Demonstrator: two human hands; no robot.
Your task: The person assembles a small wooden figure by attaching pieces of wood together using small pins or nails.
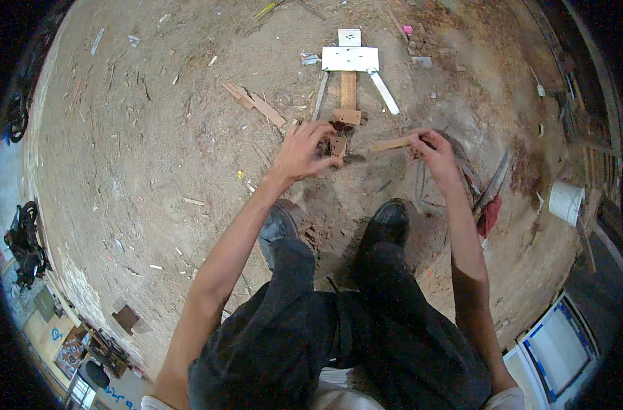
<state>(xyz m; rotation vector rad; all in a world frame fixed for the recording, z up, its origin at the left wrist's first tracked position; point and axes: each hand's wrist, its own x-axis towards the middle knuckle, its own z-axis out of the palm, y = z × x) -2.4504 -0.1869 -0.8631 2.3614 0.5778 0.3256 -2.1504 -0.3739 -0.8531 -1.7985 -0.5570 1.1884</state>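
At the far left, a dark motorcycle stands beyond the edge of the dirt floor. Further in, a broken wooden strip lies slantwise on the dirt, among scattered splinters.

The person's left hand reaches in from below, just right of that strip and above the left boot. Its grip is part open, the fingers curved over a small brown block with dark holes and the thumb at the block's lower side; whether it presses the block firmly cannot be told.

Above the block, a plank runs up to a white board laid crosswise, with a second brown block at its lower end. A white strip slants down to the right from the board.

The right hand is over the floor, above and to the right of the right boot. Its grip is closed, thumb against fingers, on the right end of a thin wooden stick, whose other end points left toward the block, apart from it.

Further right lie a red cloth and a white bucket.
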